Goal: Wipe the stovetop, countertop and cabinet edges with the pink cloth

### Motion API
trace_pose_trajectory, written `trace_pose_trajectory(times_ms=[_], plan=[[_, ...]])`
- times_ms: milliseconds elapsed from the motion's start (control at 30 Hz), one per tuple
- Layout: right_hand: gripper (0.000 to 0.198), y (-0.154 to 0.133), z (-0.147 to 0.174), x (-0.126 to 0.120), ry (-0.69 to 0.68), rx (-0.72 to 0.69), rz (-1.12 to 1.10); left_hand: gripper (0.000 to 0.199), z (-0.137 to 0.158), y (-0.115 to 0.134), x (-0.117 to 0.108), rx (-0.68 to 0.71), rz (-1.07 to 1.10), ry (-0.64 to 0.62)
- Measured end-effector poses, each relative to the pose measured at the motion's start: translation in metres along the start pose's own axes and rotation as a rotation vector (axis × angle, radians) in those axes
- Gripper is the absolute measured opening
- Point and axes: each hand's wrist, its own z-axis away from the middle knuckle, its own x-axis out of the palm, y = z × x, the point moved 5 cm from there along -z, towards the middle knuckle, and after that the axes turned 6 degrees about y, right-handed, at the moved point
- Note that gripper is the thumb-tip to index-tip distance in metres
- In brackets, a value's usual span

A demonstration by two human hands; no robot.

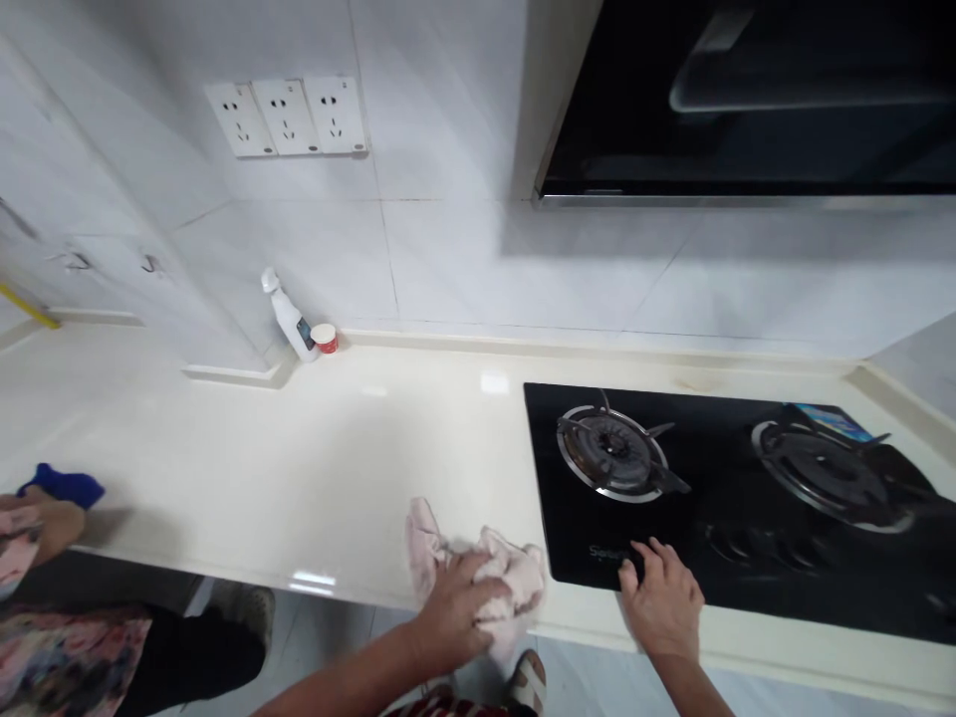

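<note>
A crumpled pale pink cloth (519,578) lies on the cream countertop (336,468), close to its front edge and just left of the black gas stove (713,448). My left hand (457,612) grips this cloth and presses it to the counter, with part of it hanging over the edge. To the right, my right hand (661,596) rests on the stove's front edge, its fingers slightly bent on the black glass and nothing in them. The left burner (612,448) is beyond that hand.
A white spray bottle (291,319) and a small red-and-white cup (325,339) stand by the wall. At far left, another person's hand (60,523) holds a blue cloth (71,486). A black range hood (747,110) overhangs the stove.
</note>
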Motion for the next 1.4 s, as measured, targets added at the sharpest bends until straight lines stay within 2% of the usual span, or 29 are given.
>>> trace_pose_trajectory(times_ms=[133,200,233,300,400,467,567,700,800,833,900,1000,1100,1167,1267,1400], plan=[[0.045,-0.001,-0.001,0.000,-0.011,0.003,-0.002,0.059,-0.036,0.020,-0.037,-0.168,0.576,0.085],[0.045,-0.002,-0.001,-0.001,-0.001,0.000,-0.008,0.064,-0.054,0.028,-0.048,-0.187,0.709,0.055],[0.045,-0.002,-0.002,-0.001,0.006,0.001,-0.010,0.066,-0.061,0.028,-0.052,-0.189,0.689,0.050],[0.044,-0.002,-0.002,-0.001,0.016,0.002,-0.016,0.068,-0.068,0.017,-0.064,-0.213,0.440,0.108],[0.043,-0.003,-0.002,-0.002,0.011,0.003,-0.022,0.064,-0.066,-0.009,-0.087,-0.271,-0.171,0.327],[0.042,-0.004,-0.003,-0.003,0.003,0.004,-0.029,0.063,-0.066,-0.019,-0.094,-0.268,-0.408,0.405],[0.042,-0.003,-0.003,-0.003,-0.002,0.009,-0.029,0.062,-0.078,-0.017,-0.075,-0.156,-0.510,0.391],[0.042,-0.002,-0.003,-0.002,-0.005,0.014,-0.027,0.062,-0.092,0.002,-0.015,0.079,-0.572,0.300],[0.043,-0.001,-0.002,-0.001,-0.012,0.017,-0.029,0.064,-0.083,0.011,0.024,0.277,-0.607,0.192],[0.044,0.000,-0.002,-0.001,-0.014,0.019,-0.030,0.063,-0.079,0.011,0.030,0.320,-0.605,0.172],[0.045,0.001,-0.001,-0.002,-0.013,0.024,-0.033,0.058,-0.078,0.005,0.028,0.322,-0.581,0.178],[0.045,0.002,-0.001,-0.002,-0.019,0.032,-0.037,0.048,-0.097,-0.016,-0.007,0.172,-0.577,0.252],[0.044,0.002,-0.001,-0.002,-0.035,0.035,-0.034,0.046,-0.123,-0.044,-0.065,-0.050,-0.628,0.373],[0.044,0.003,-0.001,-0.003,-0.041,0.037,-0.034,0.047,-0.125,-0.065,-0.104,-0.174,-0.657,0.442],[0.044,0.004,-0.001,-0.003,-0.045,0.044,-0.040,0.051,-0.097,-0.093,-0.150,-0.275,-0.722,0.534],[0.047,0.004,0.000,-0.004,-0.061,0.061,-0.053,0.048,-0.013,-0.125,-0.187,-0.411,-0.822,0.659]])
